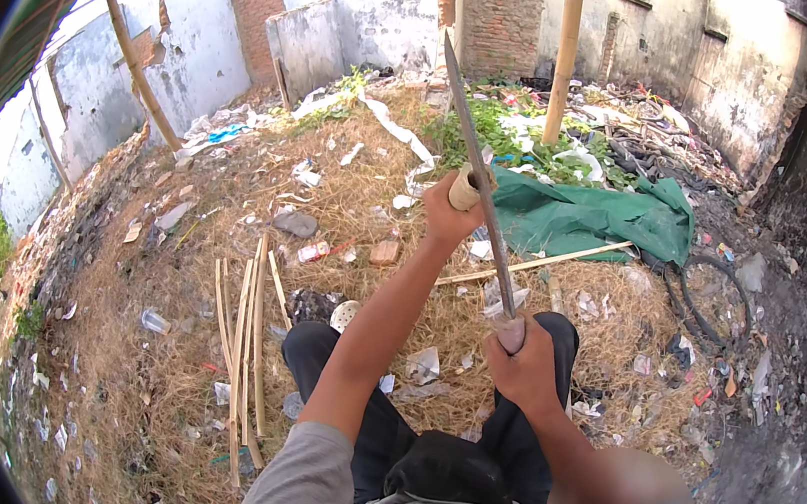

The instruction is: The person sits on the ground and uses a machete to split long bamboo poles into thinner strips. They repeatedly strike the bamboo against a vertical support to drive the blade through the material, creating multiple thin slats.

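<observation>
My right hand is wrapped round the handle of a machete, low in front of my right knee. The long dark blade slants up and away to the left. My left hand, farther out, grips a short piece of bamboo with its round end showing. The blade passes along the right side of this bamboo; I cannot tell whether its edge has cut in. My fingers hide most of the bamboo piece.
Several split bamboo strips lie on dry grass at the left. Another strip lies beyond my hands, beside a green tarp. Black tubing curls at the right. A bamboo post stands ahead, with litter scattered around.
</observation>
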A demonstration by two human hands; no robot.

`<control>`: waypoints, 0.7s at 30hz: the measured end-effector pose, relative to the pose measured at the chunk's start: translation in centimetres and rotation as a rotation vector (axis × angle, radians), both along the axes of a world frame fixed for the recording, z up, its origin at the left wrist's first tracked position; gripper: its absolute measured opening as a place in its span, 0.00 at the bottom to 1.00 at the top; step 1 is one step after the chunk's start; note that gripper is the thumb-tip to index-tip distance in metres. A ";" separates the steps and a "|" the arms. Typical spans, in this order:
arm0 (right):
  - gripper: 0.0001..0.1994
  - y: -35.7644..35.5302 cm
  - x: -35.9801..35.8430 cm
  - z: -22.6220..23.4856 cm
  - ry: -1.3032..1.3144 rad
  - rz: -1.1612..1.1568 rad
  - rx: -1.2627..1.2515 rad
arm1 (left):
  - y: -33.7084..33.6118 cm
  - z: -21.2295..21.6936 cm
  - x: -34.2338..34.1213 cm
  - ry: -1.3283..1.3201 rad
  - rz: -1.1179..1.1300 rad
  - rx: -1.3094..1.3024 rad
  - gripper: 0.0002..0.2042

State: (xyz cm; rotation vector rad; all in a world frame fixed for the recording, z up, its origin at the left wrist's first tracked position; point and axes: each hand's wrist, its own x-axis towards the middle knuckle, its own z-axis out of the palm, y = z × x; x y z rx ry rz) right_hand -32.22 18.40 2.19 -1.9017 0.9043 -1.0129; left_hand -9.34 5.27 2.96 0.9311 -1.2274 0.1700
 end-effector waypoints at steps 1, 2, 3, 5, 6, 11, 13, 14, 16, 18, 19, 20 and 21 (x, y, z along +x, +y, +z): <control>0.17 0.1 0.1 0.1 -0.005 0.004 0.035 | -0.4 -0.2 -0.1 0.009 0.008 -0.005 0.08; 0.17 0.2 0.2 0.0 -0.031 0.009 0.043 | -0.5 -0.5 -0.2 0.021 0.016 -0.009 0.08; 0.16 0.3 0.3 -0.3 -0.057 0.014 0.051 | -0.7 -0.6 -0.2 0.013 0.030 -0.028 0.08; 0.15 0.2 0.1 -0.5 -0.065 0.012 0.042 | -1.2 -0.6 -0.4 0.001 0.053 -0.063 0.08; 0.15 0.0 -0.2 -0.5 -0.047 0.007 0.025 | -1.3 -0.6 -0.7 0.012 0.026 -0.072 0.08; 0.10 0.2 -0.7 0.3 -0.105 0.010 0.115 | 0.2 -0.8 -1.3 -0.232 0.150 0.146 0.23; 0.07 -0.5 -0.3 0.0 -0.163 -0.035 0.100 | 2.4 -1.3 -2.3 -0.384 0.257 0.221 0.36; 0.08 -1.0 0.0 0.1 -0.201 -0.027 0.129 | 4.4 -1.7 -3.2 -0.203 0.080 0.273 0.36; 0.10 -2.4 0.6 1.0 -0.285 -0.017 0.172 | 8.7 -1.5 -5.5 0.158 -0.273 0.363 0.35; 0.12 -2.4 1.8 3.9 -0.367 0.122 0.339 | 13.9 -1.1 -6.4 0.206 -0.453 0.504 0.35; 0.14 -2.6 2.1 5.2 -0.394 0.179 0.412 | 15.3 -0.8 -7.3 0.147 -0.456 0.471 0.36; 0.15 -2.8 3.4 5.4 -0.483 0.215 0.452 | 16.6 -0.7 -8.0 0.089 -0.447 0.446 0.36; 0.17 -3.1 4.3 5.7 -0.560 0.239 0.485 | 17.2 -0.3 -8.8 0.041 -0.451 0.411 0.37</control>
